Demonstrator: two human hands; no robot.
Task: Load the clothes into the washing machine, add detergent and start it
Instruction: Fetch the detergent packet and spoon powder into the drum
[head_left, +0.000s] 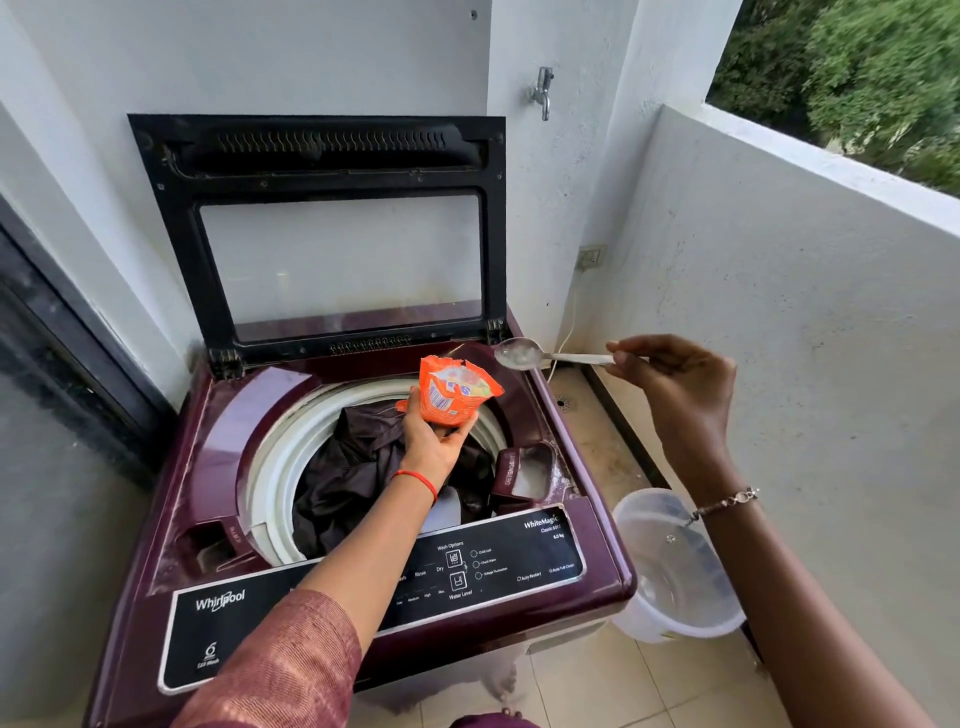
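Maroon Whirlpool washer (218, 603); left hand (434, 436) holds packet (452, 395), right hand (680, 384) spoon (519, 354).

- Washing machine (218, 415): maroon Whirlpool top-loader, standing mid-scene. Its black-framed lid (322, 156) is standing upright at the far side, and its black control panel (493, 564) is running along the near edge.
- Clothes (353, 467): dark, glossy garments, lying crumpled inside the white-rimmed drum (275, 467).
- Detergent sachet (452, 397): orange, torn open at the top, being held upright over the drum by the left hand (434, 441).
- Spoon (519, 354): metal, being pinched level by the right hand (675, 384), just right of the sachet. Its bowl is showing something pale and hovering over the machine's far right corner.
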